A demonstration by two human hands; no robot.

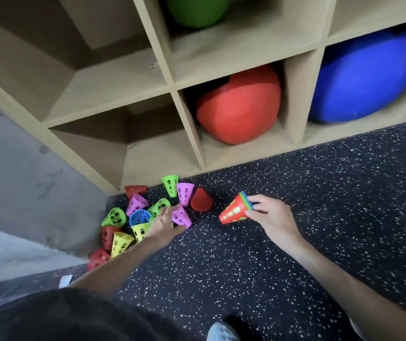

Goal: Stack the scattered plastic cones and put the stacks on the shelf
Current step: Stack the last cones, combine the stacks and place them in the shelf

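right hand point(269, 215): grip closed on the wide end of a nested cone stack point(236, 212), red outermost, tip pointing left, held just above the floor point(271, 254).
left hand point(165, 223): grip pinching a purple cone point(181, 216) at the right edge of the pile.
scattered cones point(133, 217): green, purple, red, yellow and blue, heaped on the floor left of the stack, near the shelf point(172, 87).
shelf cubbies: red cushion point(240, 107), blue cushion point(364, 77), green cushion point(197, 9).

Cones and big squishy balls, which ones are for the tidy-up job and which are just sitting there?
For the job: scattered cones, purple cone in left hand, cone stack in right hand, shelf.
Just there: red cushion, blue cushion, green cushion.
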